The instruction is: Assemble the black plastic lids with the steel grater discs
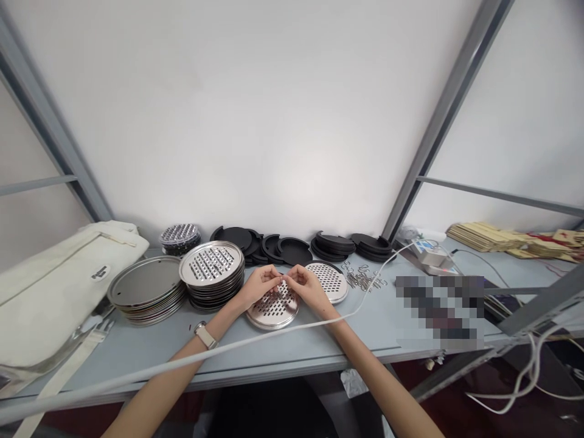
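My left hand point(261, 286) and my right hand point(309, 288) meet fingertip to fingertip above a round perforated metal grater plate point(272, 316). Both are closed in a pinch; whatever sits between the fingers is too small to make out. Partly behind my right hand lies another round plate with holes point(332, 281). Small metal wire clips point(365, 280) are scattered to the right of it. On the left, near my left forearm, stands a stack of round grater plates point(212, 264), with a stack of plain round metal plates point(148, 281) beside it.
Black round holders point(294, 250) line the wall, with more black stacks point(333, 244) further right. A white cable point(314, 323) crosses in front over my forearms. A cream bag point(59, 292) lies at left. A small white box point(429, 254) and yellowish flat pieces point(483, 237) are at right.
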The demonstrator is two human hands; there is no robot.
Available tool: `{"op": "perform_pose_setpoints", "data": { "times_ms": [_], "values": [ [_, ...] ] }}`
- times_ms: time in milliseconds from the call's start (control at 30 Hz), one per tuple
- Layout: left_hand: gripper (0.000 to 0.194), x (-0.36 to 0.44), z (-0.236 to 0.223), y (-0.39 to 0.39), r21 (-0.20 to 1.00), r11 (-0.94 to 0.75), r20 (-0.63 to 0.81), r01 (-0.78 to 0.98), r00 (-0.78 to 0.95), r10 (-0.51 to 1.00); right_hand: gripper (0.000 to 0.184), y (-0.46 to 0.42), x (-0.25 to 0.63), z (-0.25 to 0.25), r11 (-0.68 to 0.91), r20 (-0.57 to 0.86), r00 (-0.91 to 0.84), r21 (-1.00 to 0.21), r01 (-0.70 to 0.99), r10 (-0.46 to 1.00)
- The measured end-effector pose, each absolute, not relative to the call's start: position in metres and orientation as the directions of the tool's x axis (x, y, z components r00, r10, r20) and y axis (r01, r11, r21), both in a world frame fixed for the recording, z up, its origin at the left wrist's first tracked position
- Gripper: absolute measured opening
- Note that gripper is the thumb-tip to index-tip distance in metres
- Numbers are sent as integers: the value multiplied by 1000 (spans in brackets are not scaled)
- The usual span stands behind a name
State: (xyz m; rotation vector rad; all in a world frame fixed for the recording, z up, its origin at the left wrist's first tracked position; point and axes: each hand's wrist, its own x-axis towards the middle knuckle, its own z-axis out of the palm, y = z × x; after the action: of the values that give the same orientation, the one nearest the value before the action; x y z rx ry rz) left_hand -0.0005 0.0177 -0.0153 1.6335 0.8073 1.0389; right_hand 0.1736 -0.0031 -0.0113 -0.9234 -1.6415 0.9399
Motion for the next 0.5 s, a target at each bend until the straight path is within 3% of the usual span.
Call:
{"op": "perform_pose_setpoints", "data": {
  "times_ms": [500],
  "values": [
    [35, 0, -16, 19, 961, -273, 237, 37, 396, 887, 25, -2, 174, -13, 389, 340, -295, -912, 127, 893]
  ]
}}
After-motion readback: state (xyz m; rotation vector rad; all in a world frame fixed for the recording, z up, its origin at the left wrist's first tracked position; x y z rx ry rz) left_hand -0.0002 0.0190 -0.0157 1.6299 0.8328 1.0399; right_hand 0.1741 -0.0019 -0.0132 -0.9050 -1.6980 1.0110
